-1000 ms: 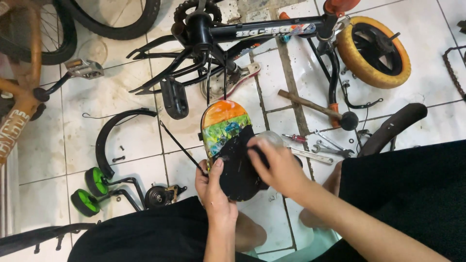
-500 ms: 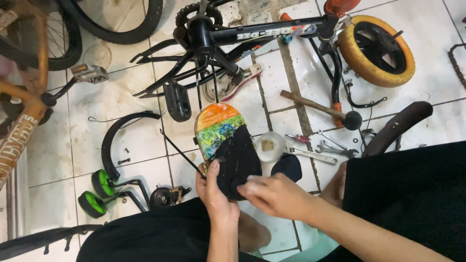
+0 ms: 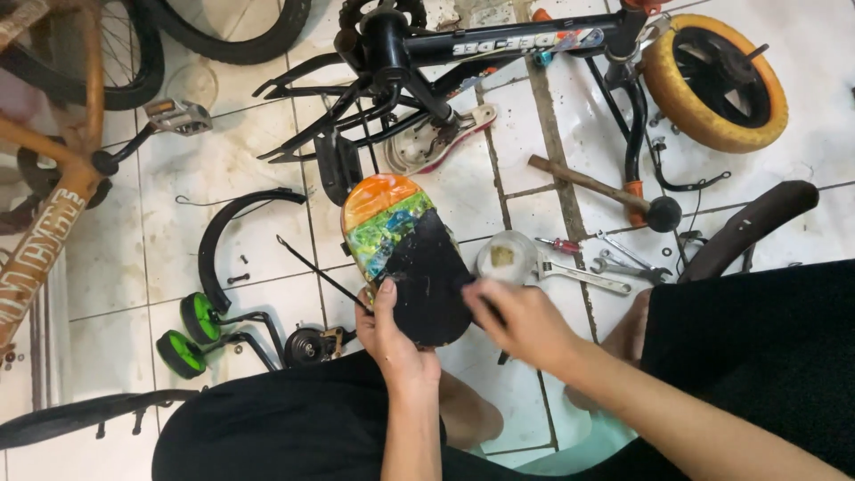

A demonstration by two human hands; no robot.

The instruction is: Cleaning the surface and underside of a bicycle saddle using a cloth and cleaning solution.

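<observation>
In the head view, our left hand grips the near edge of the bike seat, held tilted over the floor just near the frame. Our right hand is blurred at its right edge; we cannot tell its fingers' state. Held one-handed, the seat could slip onto the cup and wrenches beside it.

Grimy, perhaps wet, white tiled floor, brightly lit.

On the tiled floor lie one hammer, two green training wheels, one yellow-tyred wheel, two wrenches, one screwdriver, one black fender, and one colourful seat held by two hands.
</observation>
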